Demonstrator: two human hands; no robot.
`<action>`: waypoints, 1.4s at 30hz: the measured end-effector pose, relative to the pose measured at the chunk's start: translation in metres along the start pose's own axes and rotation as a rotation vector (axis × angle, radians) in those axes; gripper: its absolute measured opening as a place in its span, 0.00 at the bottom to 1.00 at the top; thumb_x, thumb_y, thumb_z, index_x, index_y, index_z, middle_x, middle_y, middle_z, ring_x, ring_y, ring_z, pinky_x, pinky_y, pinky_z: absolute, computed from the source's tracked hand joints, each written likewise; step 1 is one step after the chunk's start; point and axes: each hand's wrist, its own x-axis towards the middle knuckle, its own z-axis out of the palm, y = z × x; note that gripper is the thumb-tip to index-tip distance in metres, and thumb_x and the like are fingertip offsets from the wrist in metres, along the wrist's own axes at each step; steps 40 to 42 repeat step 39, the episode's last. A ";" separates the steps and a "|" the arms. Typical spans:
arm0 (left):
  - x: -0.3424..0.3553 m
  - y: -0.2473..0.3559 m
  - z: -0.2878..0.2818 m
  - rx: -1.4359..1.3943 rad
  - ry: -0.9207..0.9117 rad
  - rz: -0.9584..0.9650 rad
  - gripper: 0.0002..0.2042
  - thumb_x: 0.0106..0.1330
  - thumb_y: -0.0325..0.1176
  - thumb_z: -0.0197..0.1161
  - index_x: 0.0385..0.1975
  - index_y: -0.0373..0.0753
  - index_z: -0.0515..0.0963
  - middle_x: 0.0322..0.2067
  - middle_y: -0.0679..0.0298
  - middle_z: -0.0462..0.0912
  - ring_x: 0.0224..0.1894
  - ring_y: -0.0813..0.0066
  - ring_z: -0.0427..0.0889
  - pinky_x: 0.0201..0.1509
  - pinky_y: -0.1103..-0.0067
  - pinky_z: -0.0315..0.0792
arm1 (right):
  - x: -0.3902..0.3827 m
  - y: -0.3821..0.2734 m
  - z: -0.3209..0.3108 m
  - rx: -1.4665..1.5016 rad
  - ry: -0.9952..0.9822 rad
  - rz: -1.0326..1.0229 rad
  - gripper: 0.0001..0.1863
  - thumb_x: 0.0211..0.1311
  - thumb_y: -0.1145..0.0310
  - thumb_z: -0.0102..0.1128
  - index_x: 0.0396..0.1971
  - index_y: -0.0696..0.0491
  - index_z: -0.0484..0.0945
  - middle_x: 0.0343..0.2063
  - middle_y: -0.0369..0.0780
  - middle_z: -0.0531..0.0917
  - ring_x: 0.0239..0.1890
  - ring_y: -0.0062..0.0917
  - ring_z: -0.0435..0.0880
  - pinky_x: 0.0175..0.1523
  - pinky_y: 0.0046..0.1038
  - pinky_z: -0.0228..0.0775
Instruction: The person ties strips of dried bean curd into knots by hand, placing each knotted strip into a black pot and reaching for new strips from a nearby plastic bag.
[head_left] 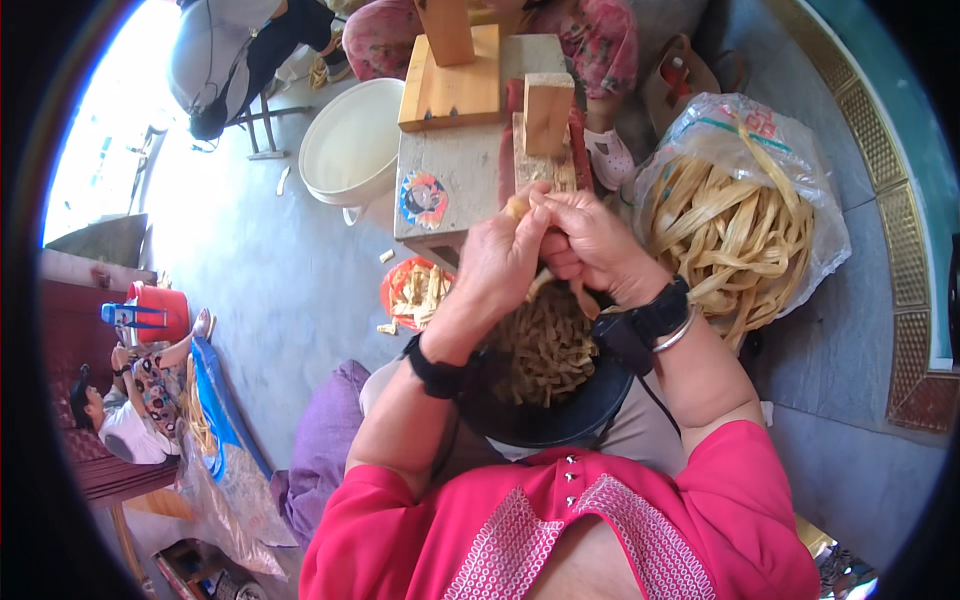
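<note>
Seated at a low grey table (455, 175), I pinch a pale, flat strip (519, 207) between both hands just above my lap. The fingers of my left hand (505, 255) are closed around its upper end, and my right hand (590, 240) is clenched on the same piece from the other side, thumb and fingertips meeting over it. Directly below, a black bowl (545, 420) on my knees holds a heap of short tan cut pieces (545, 345). To my right, a clear plastic bag (740, 215) bulges with long, ribbon-like strips of the same pale material. Wooden blocks (455, 75) stand on the table beyond my hands, a white basin (350, 140) sits on the floor to its left, and a small orange dish of scraps (415, 292) lies beside the table's near edge. The strip looks light, limp and fibrous, likely to bend or split along its length; I judge it is best held near the end, pinched flat between thumb and forefinger.
</note>
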 end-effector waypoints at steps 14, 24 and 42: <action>0.000 0.026 -0.053 -1.114 0.476 0.168 0.18 0.71 0.45 0.41 0.27 0.37 0.68 0.13 0.73 0.59 0.14 0.84 0.57 0.18 0.85 0.53 | -0.019 0.015 0.038 -0.503 -0.172 -0.207 0.12 0.67 0.64 0.46 0.30 0.56 0.74 0.15 0.29 0.67 0.14 0.10 0.60 0.19 0.14 0.50; -0.006 0.017 -0.032 0.307 0.433 0.994 0.14 0.60 0.33 0.54 0.39 0.30 0.78 0.33 0.51 0.81 0.31 0.59 0.82 0.34 0.73 0.76 | -0.033 0.012 0.031 -0.193 -0.155 -0.372 0.13 0.59 0.70 0.55 0.42 0.59 0.75 0.20 0.33 0.75 0.19 0.13 0.69 0.25 0.16 0.61; -0.021 0.029 -0.002 0.147 0.096 0.099 0.17 0.51 0.25 0.54 0.43 0.34 0.76 0.51 0.53 0.73 0.41 0.56 0.80 0.47 0.76 0.72 | -0.042 0.005 0.014 -0.065 0.101 -0.134 0.17 0.64 0.60 0.42 0.22 0.55 0.74 0.06 0.27 0.62 0.07 0.13 0.54 0.15 0.16 0.47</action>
